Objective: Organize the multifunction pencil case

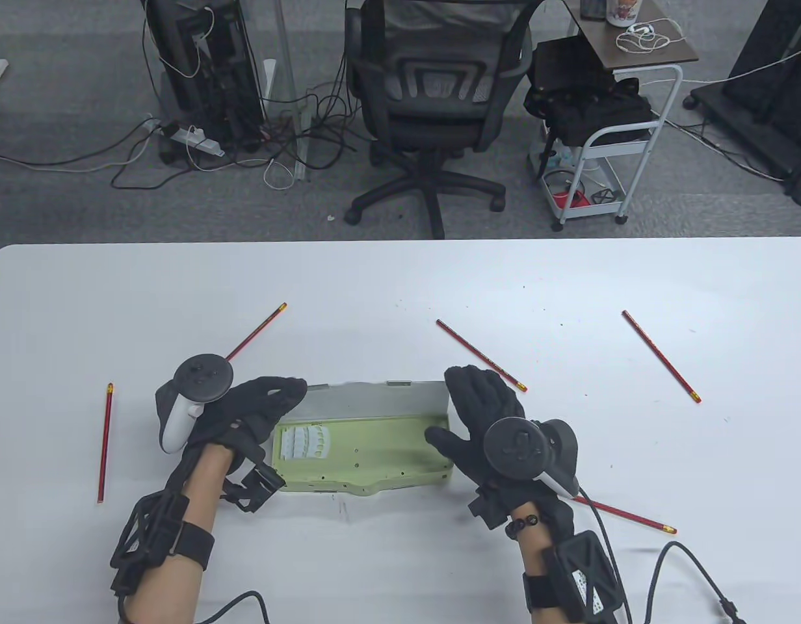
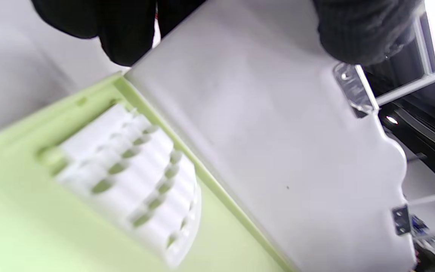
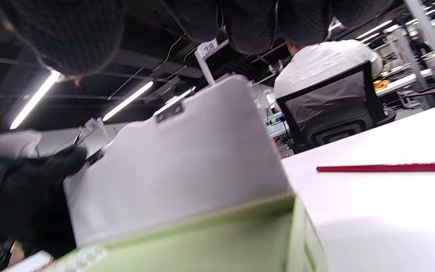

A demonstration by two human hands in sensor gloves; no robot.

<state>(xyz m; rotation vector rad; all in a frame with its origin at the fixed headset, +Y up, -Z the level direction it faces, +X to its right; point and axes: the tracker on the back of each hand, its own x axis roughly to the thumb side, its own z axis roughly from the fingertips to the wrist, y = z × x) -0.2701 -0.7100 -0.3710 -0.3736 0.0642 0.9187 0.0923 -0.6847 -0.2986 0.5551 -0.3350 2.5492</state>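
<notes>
The pencil case (image 1: 368, 455) lies open on the white table, with a green base and a white lid (image 1: 374, 400) standing upright at the back. A white slotted pencil holder (image 1: 303, 443) sits in its left end. My left hand (image 1: 290, 390) grips the lid's top left corner; in the left wrist view its fingers (image 2: 357, 34) lie on the lid (image 2: 263, 143). My right hand (image 1: 449, 406) is spread at the case's right end, thumb over the base; in the right wrist view its fingers (image 3: 247, 26) hang above the lid (image 3: 187, 158). Several red pencils lie loose, the nearest one (image 1: 482, 356) behind my right hand.
Other red pencils lie at the far left (image 1: 106, 442), behind the left hand (image 1: 257, 331), at the right (image 1: 660, 356) and under my right wrist (image 1: 625, 515). An office chair (image 1: 433, 97) and a white cart (image 1: 602, 149) stand beyond the table's far edge.
</notes>
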